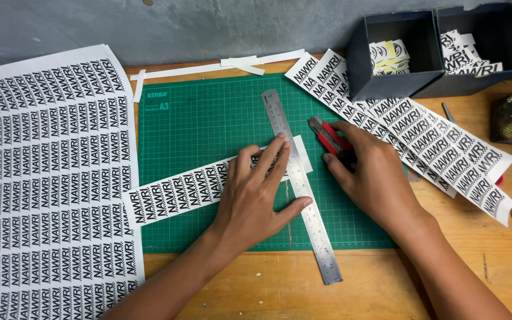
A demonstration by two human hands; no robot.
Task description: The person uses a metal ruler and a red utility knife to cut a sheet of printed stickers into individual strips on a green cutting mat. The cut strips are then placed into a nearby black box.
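Note:
My left hand [256, 189] presses flat on a steel ruler [303, 195] and on a narrow strip of printed black-and-white labels [173, 195], both lying on a green cutting mat [202, 118]. The ruler runs diagonally across the strip near its right end. My right hand [368, 172] grips a red utility knife [326, 136], its blade end close to the ruler's right edge, just above the strip.
A large sheet of printed labels [48, 178] covers the table's left side. More label strips [434, 142] lie at the right. Two dark boxes [398, 53] with cut labels stand at the back right. White paper offcuts [238, 64] lie along the mat's far edge.

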